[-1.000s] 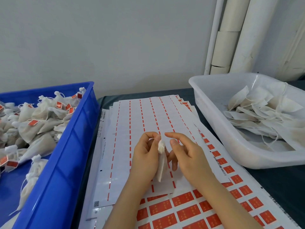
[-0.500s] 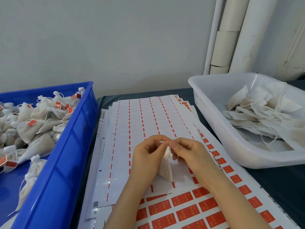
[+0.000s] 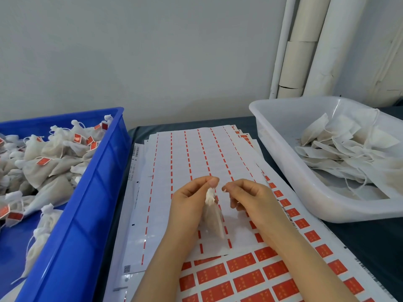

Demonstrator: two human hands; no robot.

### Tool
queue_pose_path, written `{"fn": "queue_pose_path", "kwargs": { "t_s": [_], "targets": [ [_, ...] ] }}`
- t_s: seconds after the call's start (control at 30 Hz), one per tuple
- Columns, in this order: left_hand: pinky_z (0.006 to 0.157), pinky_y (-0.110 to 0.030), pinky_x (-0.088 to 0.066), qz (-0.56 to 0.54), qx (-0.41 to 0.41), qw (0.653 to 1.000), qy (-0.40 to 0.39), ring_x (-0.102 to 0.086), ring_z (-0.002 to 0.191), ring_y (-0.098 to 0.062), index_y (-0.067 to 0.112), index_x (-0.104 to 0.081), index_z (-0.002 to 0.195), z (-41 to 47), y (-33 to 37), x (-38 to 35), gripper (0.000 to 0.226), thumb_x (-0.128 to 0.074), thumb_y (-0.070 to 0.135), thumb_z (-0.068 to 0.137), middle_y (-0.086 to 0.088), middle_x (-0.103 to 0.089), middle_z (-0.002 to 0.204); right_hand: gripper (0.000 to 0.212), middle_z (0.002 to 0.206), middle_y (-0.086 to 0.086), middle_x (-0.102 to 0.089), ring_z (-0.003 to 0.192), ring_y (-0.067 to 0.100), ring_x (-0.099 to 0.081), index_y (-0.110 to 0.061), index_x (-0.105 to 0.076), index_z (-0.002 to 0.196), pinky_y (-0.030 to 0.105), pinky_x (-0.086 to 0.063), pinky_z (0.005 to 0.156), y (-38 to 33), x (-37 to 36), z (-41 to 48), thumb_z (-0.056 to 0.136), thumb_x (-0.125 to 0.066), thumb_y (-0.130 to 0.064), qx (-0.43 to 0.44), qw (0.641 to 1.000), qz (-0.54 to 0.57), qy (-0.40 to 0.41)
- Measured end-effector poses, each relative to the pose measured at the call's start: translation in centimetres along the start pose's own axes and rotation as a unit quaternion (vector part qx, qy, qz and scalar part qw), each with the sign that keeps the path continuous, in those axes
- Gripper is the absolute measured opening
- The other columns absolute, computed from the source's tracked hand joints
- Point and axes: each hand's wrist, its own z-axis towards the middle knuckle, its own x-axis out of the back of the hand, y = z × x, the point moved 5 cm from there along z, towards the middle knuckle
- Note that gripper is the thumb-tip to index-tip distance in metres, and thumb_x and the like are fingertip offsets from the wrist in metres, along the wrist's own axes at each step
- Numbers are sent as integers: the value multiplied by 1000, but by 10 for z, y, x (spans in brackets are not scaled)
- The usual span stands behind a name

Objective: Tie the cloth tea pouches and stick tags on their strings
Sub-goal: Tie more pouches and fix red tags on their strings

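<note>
Light: soft, even brightness is filling the scene.
Shadows: left hand (image 3: 189, 205) and right hand (image 3: 250, 199) are casting faint ones on the sticker sheets (image 3: 185, 158).
Glare: a small streak is glinting on the sheets, near left.
Focus: pouch (image 3: 212, 216) is blurring slightly.
Distortion: pipes (image 3: 305, 46) are bowing far right.

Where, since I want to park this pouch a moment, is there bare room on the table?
Dark tabletop lies bare near-right, between the white plastic tub and the red sticker sheets. The far half of the peeled white sheet is free. Crowded: the blue plastic crate, piled with tagged pouches.
</note>
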Motion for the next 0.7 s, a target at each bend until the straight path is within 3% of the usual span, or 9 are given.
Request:
{"fn": "queue_pose_path", "kwargs": {
  "t_s": [0.2,0.3,0.37,0.43,0.57,0.7],
  "targets": [
    [84,-40,-55,-22,23,999,-5,-63,86,-22,36,-77,75,-3,2,-2,10,-69,40,71,8,-72,77,19,66,-5,-64,65,13,-59,-19,-65,80,25,-51,69,4,-3,2,92,-52,-26,-47,996,75,14],
    [70,-34,-56,-42,43,998,-15,-62,73,-18,35,-77,75,-2,0,-2,12,-68,30,81,5,-70,70,19,82,-1,-68,69,18,-62,-22,-64,89,29,-51,71,2,-4,5,93,-49,-35,-63,989,133,21],
    [61,-27,-54,-46,49,998,-15,-62,66,-14,35,-77,75,-1,-1,-1,12,-68,30,81,4,-70,69,29,92,-8,-69,72,16,-64,-34,-61,97,26,-53,73,-2,-5,6,82,-46,-53,-25,992,125,8],
    [61,-25,-53,-43,42,998,-36,-64,65,-14,34,-78,77,-2,0,-3,11,-67,34,76,3,-71,72,37,92,-16,-69,76,9,-66,-41,-61,99,19,-53,69,-7,-8,1,70,-50,-60,15,995,93,-25],
    [64,-26,-54,-37,27,997,-66,-67,69,-16,29,-77,79,-2,-1,-5,15,-63,28,84,-2,-72,78,8,79,-25,-67,74,-5,-62,-41,-65,89,6,-46,61,-4,-7,-3,82,-64,-37,32,999,28,-22],
    [58,-23,-53,-43,30,996,-79,-65,60,-13,29,-77,77,-2,-1,-5,15,-63,34,80,-2,-70,73,7,67,-27,-63,68,-8,-59,-35,-64,80,1,-41,57,-2,-6,-2,86,-61,-34,21,1000,-11,-11]
  ]
}}
